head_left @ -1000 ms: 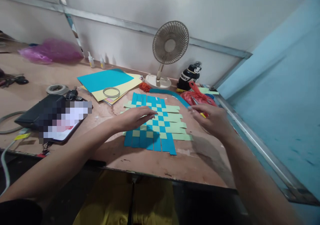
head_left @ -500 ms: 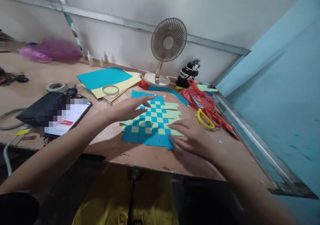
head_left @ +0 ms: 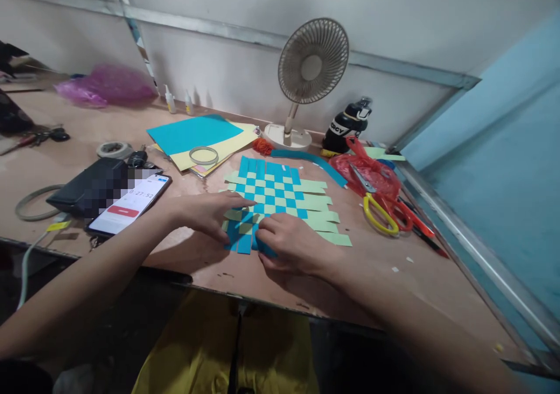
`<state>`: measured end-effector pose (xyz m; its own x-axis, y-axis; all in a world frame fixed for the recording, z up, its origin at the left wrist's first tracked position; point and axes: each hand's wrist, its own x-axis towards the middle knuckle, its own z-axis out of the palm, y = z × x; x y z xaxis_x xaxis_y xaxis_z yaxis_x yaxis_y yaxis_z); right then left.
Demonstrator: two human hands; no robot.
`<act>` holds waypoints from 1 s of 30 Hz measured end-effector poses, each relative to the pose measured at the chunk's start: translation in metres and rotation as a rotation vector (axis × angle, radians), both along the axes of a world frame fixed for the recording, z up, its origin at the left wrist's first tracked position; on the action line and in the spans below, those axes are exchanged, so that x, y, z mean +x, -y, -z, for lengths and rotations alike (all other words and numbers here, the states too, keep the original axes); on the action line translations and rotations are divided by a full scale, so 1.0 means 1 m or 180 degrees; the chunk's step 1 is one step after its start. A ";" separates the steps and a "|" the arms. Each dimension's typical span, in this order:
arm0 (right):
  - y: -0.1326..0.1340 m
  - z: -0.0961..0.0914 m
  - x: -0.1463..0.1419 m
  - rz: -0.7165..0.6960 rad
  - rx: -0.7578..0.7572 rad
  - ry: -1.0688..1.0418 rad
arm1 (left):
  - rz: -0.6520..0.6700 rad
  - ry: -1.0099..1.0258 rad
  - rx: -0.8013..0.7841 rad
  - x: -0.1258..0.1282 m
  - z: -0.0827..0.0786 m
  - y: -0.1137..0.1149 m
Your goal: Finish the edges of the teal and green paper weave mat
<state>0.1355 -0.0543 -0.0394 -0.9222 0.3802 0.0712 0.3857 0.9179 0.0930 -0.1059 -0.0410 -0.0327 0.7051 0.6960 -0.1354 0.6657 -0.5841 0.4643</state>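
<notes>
A woven mat of blue and pale green paper strips (head_left: 280,198) lies flat on the wooden table (head_left: 385,277). My left hand (head_left: 207,212) rests on the mat's near left corner, fingers stretched out and pressing the strips down. My right hand (head_left: 286,243) covers the mat's near edge, fingers curled and pinching the blue strip ends there. Which strip it grips is hidden under the fingers. A loose curved blue strip (head_left: 312,161) lies just beyond the mat.
Yellow-handled scissors (head_left: 380,213) and red-handled ones lie right of the mat by a red plastic bag (head_left: 367,171). Behind stand a small fan (head_left: 311,70), a black bottle (head_left: 347,126) and glue bottles. Blue and yellow paper sheets (head_left: 196,134), a tape ring, a phone (head_left: 131,204) lie left.
My right hand has left the scissors at the right and come to the mat's near edge. My left hand slid from the mat's far part down to its near left corner.
</notes>
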 end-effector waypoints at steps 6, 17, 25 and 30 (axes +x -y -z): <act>-0.008 0.016 -0.001 0.0053 0.0179 -0.0467 | 0.0029 0.0121 -0.0029 -0.002 0.001 -0.003; -0.029 0.027 0.006 0.0734 -0.1558 -0.1582 | 0.0097 0.0212 0.0150 -0.001 0.005 -0.002; -0.031 0.027 0.003 0.0930 -0.2090 -0.1919 | -0.0171 0.0327 0.0759 0.004 0.002 0.003; -0.034 0.028 0.003 0.1178 -0.2390 -0.2135 | -0.0277 0.0416 0.2128 0.010 0.001 0.009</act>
